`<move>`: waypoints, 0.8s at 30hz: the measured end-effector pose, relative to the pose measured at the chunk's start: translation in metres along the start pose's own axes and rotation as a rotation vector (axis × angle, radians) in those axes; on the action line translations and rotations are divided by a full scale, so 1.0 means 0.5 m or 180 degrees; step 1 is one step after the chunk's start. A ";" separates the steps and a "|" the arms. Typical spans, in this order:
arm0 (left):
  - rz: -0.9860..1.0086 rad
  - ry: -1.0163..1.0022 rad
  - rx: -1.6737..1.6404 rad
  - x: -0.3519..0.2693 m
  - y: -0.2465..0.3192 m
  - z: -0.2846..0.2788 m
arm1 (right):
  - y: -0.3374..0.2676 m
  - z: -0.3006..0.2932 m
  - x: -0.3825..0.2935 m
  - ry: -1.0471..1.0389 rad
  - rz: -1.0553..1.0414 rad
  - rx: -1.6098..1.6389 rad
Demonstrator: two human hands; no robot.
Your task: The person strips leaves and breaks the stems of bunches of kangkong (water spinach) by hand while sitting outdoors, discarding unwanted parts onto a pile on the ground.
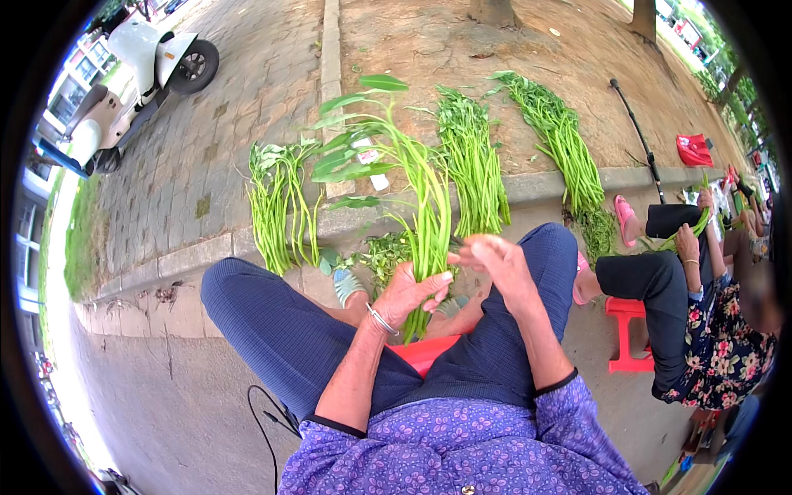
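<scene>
My left hand (403, 292), with a silvery bangle at its wrist, grips an upright bunch of water spinach (427, 229) between my knees. Its leafy tops lean to the left and the cut stem ends hang below my fist. My right hand (502, 263) is raised close to the right side of the stems, with its fingers bent. Blur hides whether the fingertips touch or pinch anything. Loose leaves and trimmings (387, 253) lie on the ground by my feet, partly behind the bunch.
Water spinach lies along the kerb: a left pile (272, 216), a middle pile (473, 167) and a right pile (566, 148). A person (668, 272) on a red stool (628, 334) handles greens at right. A black pole (637, 133), a red bag (694, 150) and a scooter (133, 74) are farther off.
</scene>
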State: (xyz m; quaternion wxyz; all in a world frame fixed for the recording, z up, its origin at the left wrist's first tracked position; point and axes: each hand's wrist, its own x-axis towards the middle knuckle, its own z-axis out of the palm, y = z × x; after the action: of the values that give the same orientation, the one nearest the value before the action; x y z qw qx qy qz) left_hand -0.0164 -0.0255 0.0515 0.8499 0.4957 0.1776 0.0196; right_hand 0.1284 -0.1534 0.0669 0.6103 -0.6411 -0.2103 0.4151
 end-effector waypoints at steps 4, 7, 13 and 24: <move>-0.0245 -0.0037 0.0342 -0.003 -0.028 0.018 | -0.020 0.008 0.072 -0.0007 0.0208 0.0905; -0.0346 -0.0022 0.0382 -0.002 -0.048 0.021 | -0.009 0.002 0.101 0.0036 0.0114 0.1185; -0.0263 0.0637 -0.0007 -0.009 -0.040 0.026 | 0.019 -0.020 0.101 0.0389 -0.0216 0.1432; -0.0154 0.0887 0.0049 -0.001 -0.062 0.009 | 0.052 -0.036 0.083 0.0271 -0.0518 0.1959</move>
State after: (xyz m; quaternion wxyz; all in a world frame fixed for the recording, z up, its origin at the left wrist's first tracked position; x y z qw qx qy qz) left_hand -0.0197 -0.0452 0.0276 0.8135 0.4902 0.3060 0.0664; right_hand 0.1600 -0.1367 0.0289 0.8150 -0.4244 -0.0998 0.3818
